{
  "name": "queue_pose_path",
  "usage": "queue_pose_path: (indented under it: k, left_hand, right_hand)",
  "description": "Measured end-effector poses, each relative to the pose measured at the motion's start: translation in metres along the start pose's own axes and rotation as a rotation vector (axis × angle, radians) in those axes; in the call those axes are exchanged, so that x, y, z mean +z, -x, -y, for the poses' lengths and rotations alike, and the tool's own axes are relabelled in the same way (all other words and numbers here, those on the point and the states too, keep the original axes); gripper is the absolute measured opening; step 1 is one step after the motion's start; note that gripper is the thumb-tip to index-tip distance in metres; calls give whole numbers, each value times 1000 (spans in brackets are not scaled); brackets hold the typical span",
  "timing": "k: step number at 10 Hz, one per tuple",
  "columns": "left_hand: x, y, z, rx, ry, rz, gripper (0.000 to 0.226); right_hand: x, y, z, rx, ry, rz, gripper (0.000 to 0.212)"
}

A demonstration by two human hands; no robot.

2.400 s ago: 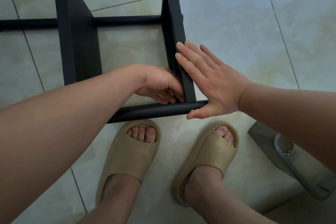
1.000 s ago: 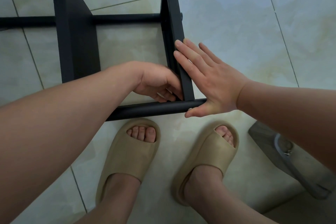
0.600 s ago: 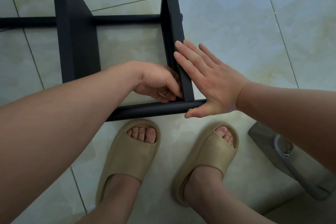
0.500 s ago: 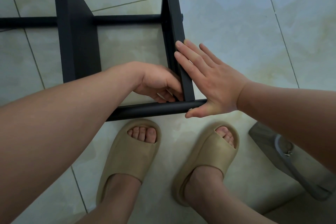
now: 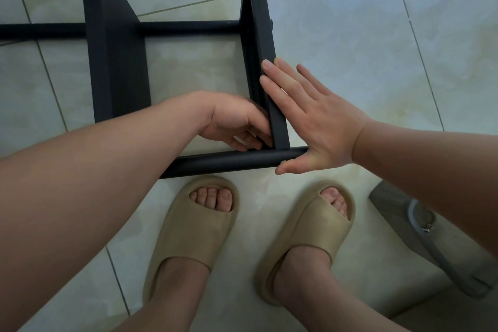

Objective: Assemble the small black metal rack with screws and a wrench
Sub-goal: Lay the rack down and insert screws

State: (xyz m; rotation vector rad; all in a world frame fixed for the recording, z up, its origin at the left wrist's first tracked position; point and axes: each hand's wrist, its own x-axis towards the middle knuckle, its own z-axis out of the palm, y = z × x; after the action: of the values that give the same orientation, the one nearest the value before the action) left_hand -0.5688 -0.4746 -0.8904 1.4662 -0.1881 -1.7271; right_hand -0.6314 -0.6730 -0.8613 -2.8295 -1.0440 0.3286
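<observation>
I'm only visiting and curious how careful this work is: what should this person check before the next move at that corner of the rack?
1. Rack steadied: ok, right hand lies flat against the side bar, thumb at the near tube end.
2. Left hand at the corner joint: ok, fingers curled there.
3. Wrench on the screw: cannot tell, fingers hide it.
4. Rack down on the floor: ok.
5. Slippers off the near tube: cannot tell.
</observation>
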Motion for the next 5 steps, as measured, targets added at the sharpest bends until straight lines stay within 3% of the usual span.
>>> queue_pose_path:
  k: [5]
  left_hand:
    - [-1, 1, -1, 30, -11, 24, 20]
  right_hand:
    - [1, -1, -1, -5, 2, -11, 128]
